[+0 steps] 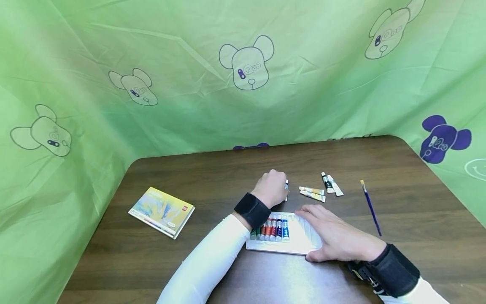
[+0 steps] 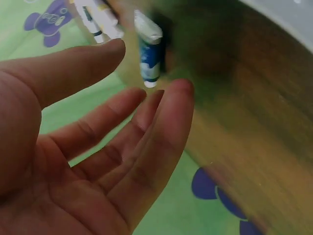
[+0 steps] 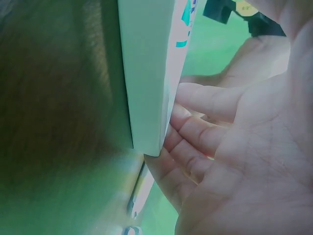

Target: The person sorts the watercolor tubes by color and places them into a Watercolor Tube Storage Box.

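Right hand (image 1: 334,236)'s got the white paint tray (image 1: 302,238) gripped at one end, so the left hand (image 1: 271,188), fingers parted near the blue paint tube (image 2: 150,53), should probably pinch lightly mid-body.

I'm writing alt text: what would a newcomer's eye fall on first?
Probably the bright green backdrop printed with mouse-like heads, behind the brown table. Next, the white tray of paint tubes, its right end held by the right hand. Beyond it, the left hand is near a blue tube.
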The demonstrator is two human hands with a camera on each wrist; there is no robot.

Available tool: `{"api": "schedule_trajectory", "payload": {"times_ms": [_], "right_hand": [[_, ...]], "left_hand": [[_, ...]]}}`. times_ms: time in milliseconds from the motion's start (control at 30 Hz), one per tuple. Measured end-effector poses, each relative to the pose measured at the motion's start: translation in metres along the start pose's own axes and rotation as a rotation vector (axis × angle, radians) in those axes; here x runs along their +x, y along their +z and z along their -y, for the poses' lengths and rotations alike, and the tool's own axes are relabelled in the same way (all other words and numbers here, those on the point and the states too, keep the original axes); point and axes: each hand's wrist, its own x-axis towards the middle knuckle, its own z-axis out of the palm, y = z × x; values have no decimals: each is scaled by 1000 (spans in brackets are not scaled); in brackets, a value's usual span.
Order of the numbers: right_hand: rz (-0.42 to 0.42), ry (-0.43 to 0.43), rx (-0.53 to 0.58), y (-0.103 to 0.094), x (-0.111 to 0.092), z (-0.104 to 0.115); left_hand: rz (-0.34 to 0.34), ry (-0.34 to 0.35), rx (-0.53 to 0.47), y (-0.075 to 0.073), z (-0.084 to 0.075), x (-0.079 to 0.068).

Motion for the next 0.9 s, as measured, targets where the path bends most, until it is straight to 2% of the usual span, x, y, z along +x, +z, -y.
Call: {"api": "schedule_trajectory", "payload": {"times_ms": [100,267,400,633,900], "right_hand": [[15,19,10,0,0,1],[26,21,2,0,0,0],[7,0,-8,0,0,-1],[24,14,6,-1,0,1],[6,-7,-8,0,1,0]], "left_hand": [[29,-42,-13,3,0,4],[33,-53,2,6,1,9],[28,-31,23,6,2,12],[24,32,16,9,0,16],[6,34,12,10,5,16]]}}
